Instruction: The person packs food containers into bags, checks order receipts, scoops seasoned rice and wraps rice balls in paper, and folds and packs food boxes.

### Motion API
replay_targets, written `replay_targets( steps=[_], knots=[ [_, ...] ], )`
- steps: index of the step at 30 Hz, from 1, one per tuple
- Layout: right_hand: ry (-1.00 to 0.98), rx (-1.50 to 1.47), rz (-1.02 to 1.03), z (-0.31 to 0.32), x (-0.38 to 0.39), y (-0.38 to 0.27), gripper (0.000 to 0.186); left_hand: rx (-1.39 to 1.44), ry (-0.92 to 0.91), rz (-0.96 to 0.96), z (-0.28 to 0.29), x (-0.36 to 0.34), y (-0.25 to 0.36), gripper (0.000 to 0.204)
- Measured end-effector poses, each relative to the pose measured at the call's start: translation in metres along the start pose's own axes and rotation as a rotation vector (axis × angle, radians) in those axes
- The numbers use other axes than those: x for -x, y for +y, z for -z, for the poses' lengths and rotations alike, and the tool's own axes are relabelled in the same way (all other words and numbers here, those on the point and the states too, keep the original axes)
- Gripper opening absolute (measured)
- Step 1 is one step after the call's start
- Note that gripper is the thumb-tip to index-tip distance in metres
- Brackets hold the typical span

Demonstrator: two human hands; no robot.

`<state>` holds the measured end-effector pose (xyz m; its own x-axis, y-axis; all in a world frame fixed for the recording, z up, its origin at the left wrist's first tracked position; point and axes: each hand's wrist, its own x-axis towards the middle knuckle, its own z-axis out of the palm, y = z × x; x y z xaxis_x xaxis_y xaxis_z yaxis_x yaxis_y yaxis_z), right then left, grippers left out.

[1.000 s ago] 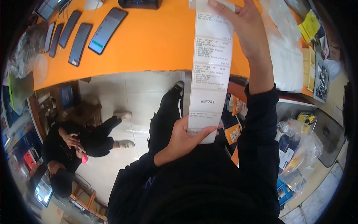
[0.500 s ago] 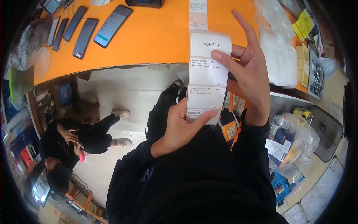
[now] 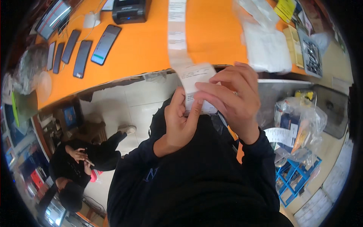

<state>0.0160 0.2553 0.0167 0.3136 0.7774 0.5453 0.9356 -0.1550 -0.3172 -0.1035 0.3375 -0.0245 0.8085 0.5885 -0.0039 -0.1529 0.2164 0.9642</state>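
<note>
A long white strip of printed labels (image 3: 177, 13) runs over the orange counter (image 3: 211, 34) and bends down over its front edge, toward me. My left hand (image 3: 176, 123) grips the strip's lower end, thumb on the printed face. My right hand (image 3: 236, 98) closes on the same strip from the right, its curled fingers lying over the bent part near my left thumb. The strip's underside and some of my fingertips are hidden. A black printer (image 3: 128, 11) stands on the counter, left of the strip.
Several phones (image 3: 82, 58) lie at the left beside a tilted screen (image 3: 53, 19). A white plastic stack (image 3: 266, 49), metal tray (image 3: 310, 56), bagged items (image 3: 298, 121) and blue rack (image 3: 291, 178) are at the right. A seated person (image 3: 73, 170) in black is at lower left.
My right hand has come down and left from high on the strip, its fingers now curled over it. The strip, stretched out earlier, is bent near my left hand. The view has shifted slightly.
</note>
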Motion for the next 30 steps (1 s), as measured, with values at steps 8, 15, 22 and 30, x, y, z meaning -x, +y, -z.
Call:
replay_targets(
  steps=[8,15,22,30],
  knots=[
    [0.036,-0.135,-0.272,0.018,0.006,-0.002,0.007,-0.018,-0.207,0.072,-0.004,0.001,0.011,0.018],
    [1.036,-0.364,-1.244,0.060,0.190,0.004,0.017,-0.375,-0.443,0.240,0.003,0.024,-0.046,0.024],
    [0.820,1.438,-1.794,0.153,0.528,-0.207,0.019,-0.507,-0.467,0.436,0.029,0.066,-0.112,0.034],
    [0.455,1.805,-1.751,0.270,0.703,-0.203,0.018,-0.669,-0.329,0.166,-0.029,0.104,-0.118,0.056]
  ],
)
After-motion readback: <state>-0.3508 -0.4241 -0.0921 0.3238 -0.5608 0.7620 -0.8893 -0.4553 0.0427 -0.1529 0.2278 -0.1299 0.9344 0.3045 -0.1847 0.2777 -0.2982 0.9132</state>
